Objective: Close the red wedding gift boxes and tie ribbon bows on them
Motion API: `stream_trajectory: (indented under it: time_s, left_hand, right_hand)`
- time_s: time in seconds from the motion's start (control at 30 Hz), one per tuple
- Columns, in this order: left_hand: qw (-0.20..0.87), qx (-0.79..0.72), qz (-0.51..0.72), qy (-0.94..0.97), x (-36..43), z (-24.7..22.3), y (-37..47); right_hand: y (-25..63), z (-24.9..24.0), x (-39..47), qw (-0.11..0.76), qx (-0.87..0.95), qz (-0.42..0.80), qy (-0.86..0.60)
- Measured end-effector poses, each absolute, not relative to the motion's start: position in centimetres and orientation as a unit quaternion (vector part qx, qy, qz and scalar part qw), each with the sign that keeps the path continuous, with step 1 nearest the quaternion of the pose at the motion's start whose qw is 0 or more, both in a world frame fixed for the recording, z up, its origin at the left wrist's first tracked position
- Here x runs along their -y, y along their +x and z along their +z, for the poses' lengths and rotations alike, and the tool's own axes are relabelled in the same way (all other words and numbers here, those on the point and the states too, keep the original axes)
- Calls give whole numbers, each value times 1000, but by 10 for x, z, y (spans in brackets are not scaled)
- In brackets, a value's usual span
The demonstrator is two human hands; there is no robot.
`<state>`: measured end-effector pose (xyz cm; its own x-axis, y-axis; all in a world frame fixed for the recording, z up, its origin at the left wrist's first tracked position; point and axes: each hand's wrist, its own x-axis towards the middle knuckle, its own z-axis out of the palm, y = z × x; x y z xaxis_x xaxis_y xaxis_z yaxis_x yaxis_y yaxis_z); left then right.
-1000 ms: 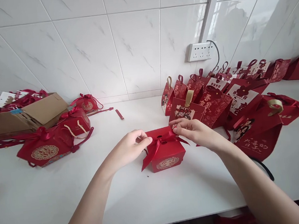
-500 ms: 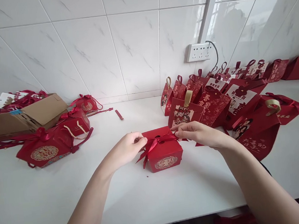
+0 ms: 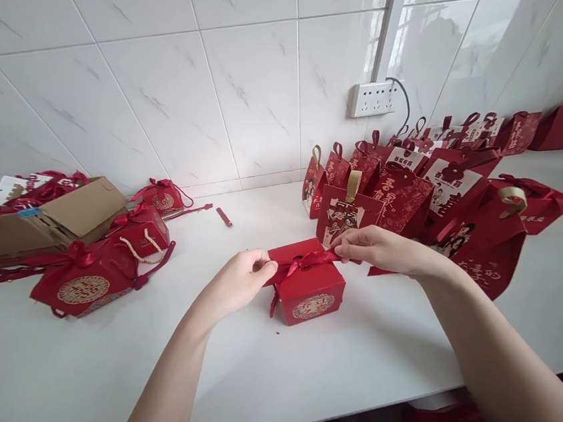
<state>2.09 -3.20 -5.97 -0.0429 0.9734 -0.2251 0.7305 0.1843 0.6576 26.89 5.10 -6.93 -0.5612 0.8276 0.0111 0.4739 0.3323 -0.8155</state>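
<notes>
The red box (image 3: 311,287) stands closed on the tabletop (image 3: 259,381), between my left hand (image 3: 244,274) and my right hand (image 3: 372,248), both pinching the ribbon (image 3: 317,258) across its top, whose knot, I judge, is formed but not yet neatly finished.

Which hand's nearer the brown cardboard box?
Left. The left hand is to the right of the brown cardboard box, pinching one side of the red ribbon; the right hand is farther right, pinching the ribbon's other side.
</notes>
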Motion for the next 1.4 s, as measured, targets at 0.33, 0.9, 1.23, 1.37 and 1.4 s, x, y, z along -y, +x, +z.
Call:
stream_trajectory:
  time_s: [0.33, 0.9, 1.23, 1.37, 1.4]
  left_hand:
    - [459, -598, 192, 629, 39, -55, 13]
    - [231, -729, 216, 607, 66, -52, 34]
    - [365, -709, 175, 577, 78, -47, 54]
    - [399, -694, 196, 567, 82, -52, 61]
    - [404, -692, 198, 565, 83, -54, 63]
  right_hand:
    - [237, -73, -20, 346, 858, 252, -285]
    - [220, -86, -21, 324, 824, 299, -355]
    - [218, -88, -21, 332, 823, 297, -354]
    - [218, -88, -20, 331, 823, 297, -354]
    - [218, -88, -20, 331, 823, 296, -355]
